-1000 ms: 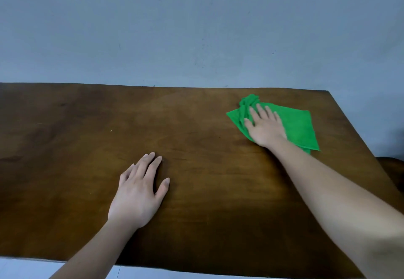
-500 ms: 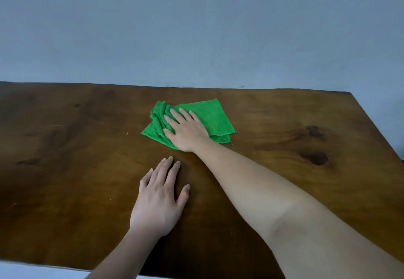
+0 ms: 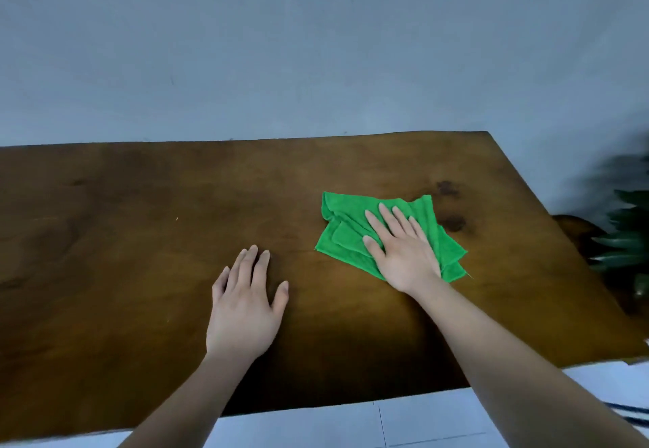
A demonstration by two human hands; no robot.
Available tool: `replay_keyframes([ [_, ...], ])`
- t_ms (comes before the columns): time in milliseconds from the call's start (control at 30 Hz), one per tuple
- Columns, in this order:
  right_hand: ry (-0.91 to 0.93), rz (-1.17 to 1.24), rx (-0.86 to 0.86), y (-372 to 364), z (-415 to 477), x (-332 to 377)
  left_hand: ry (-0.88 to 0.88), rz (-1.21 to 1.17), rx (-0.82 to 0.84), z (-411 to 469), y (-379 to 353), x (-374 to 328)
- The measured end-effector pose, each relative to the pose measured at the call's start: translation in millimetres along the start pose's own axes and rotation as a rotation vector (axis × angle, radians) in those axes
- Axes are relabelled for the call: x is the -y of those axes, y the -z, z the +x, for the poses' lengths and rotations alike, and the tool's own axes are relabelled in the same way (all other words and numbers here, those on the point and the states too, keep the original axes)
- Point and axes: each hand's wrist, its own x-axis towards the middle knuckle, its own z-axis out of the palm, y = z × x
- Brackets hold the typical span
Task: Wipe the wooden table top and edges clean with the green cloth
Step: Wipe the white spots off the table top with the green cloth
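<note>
The dark wooden table top (image 3: pixel 123 254) fills the middle of the view, its far edge against a blue-grey wall. A folded green cloth (image 3: pixel 346 233) lies on the right half of the table. My right hand (image 3: pixel 400 247) presses flat on the cloth, fingers spread and pointing away from me, covering its near right part. My left hand (image 3: pixel 246 303) rests flat on the bare wood to the left of the cloth, palm down, holding nothing. Two dark knots in the wood (image 3: pixel 451 205) show just beyond the cloth.
A green plant (image 3: pixel 628 236) with long leaves stands off the table's right edge, blurred. White tiled floor (image 3: pixel 404 423) shows below the near table edge. The wall (image 3: pixel 316 43) runs along the far edge.
My right hand has slid the green cloth from the table's middle back toward the right. My left hand has stayed flat in about the same place on the wood.
</note>
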Motion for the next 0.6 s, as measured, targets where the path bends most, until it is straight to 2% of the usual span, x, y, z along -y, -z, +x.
replay_keyframes([
  [100,-0.073,-0.007,0.002,-5,-53,3,-0.017,-0.008,-0.001,-2,3,0],
  [200,-0.052,-0.001,0.001,-14,-93,33,-0.02,-0.016,-0.008,-4,6,-1],
  [367,0.268,0.041,-0.018,-30,-136,75,-0.023,-0.03,-0.026,-7,6,-2],
  [467,0.425,0.05,0.009,-27,-143,55,-0.008,-0.032,-0.016,-8,9,-3],
  [600,0.432,0.074,0.019,-13,-143,-15,0.03,-0.057,-0.006,-9,16,-21],
])
